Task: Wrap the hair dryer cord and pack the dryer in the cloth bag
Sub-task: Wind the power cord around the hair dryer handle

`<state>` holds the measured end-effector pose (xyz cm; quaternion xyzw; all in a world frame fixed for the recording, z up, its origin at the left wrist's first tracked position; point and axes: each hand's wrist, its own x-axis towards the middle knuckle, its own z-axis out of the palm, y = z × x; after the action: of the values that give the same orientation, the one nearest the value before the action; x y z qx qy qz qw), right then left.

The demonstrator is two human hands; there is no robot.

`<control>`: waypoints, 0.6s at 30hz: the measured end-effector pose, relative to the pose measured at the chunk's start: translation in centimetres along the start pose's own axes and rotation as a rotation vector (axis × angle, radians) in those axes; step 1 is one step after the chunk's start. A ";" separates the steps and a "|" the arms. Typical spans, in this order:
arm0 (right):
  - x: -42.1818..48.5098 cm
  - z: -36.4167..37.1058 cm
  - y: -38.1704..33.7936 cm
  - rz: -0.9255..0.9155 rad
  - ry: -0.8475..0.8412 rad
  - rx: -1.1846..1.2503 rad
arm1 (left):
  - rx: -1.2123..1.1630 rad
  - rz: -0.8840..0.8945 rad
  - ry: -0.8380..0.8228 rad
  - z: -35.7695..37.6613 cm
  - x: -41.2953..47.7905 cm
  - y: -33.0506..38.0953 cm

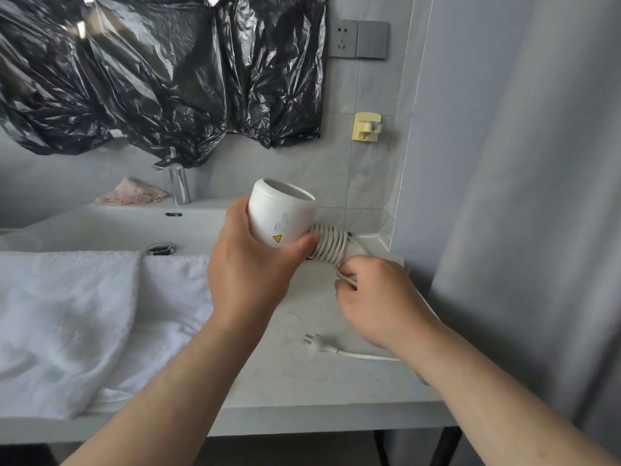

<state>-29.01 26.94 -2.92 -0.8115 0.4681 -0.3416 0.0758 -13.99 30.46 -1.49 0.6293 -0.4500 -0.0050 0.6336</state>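
A white hair dryer (pixel 280 215) is held over the counter with its round barrel pointing up and away. My left hand (pixel 250 264) grips the barrel from the left. Several turns of white cord (pixel 328 243) are wound around the dryer's handle, which points right. My right hand (pixel 376 297) pinches the cord just below the coils. The loose end of the cord runs under my right wrist, and its plug (pixel 311 341) lies flat on the counter. No cloth bag is identifiable in view.
A white towel (pixel 77 324) covers the counter's left part and the sink's front. A chrome faucet (pixel 178 183) stands behind the basin. Black plastic (pixel 151 68) hangs over the mirror. A wall socket (pixel 342 38), a yellow wall hook (pixel 366 126) and a grey curtain (pixel 521 196) are to the right.
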 end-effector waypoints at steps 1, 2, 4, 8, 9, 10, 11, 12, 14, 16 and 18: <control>0.1 -0.1 0.0 -0.005 0.001 -0.016 | 0.021 0.017 -0.002 0.0 0.0 0.1; 0.2 -0.2 0.0 -0.011 0.005 -0.026 | 0.039 0.032 -0.001 -0.1 0.0 0.1; 0.3 -0.2 0.0 -0.011 0.020 -0.022 | 0.067 0.063 0.000 0.0 0.0 0.2; 0.4 -0.3 0.2 0.011 0.071 0.005 | 0.102 0.108 -0.008 0.0 -0.1 0.6; 0.4 -0.3 0.2 0.017 0.083 0.012 | 0.105 0.112 -0.006 0.0 0.0 0.6; 0.3 -0.3 0.3 0.018 0.095 0.020 | 0.106 0.113 -0.006 -0.1 0.0 0.7; 0.3 -0.4 0.3 0.019 0.101 0.029 | 0.106 0.114 -0.009 -0.1 0.1 0.7; 0.2 -0.4 0.3 0.020 0.107 0.042 | 0.109 0.116 -0.014 -0.1 0.2 0.7; 0.2 -0.7 0.3 0.040 0.113 0.095 | 0.130 0.130 -0.024 -0.1 0.4 0.7; 0.3 -0.9 0.3 0.036 0.128 0.141 | 0.155 0.141 -0.034 -0.1 0.4 0.7; 0.3 -1.1 0.5 0.031 0.115 0.152 | 0.166 0.149 -0.043 0.0 0.4 0.6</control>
<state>-29.92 26.63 -2.19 -0.7751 0.4567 -0.4211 0.1152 -14.03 30.36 -0.80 0.6443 -0.5077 0.0661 0.5681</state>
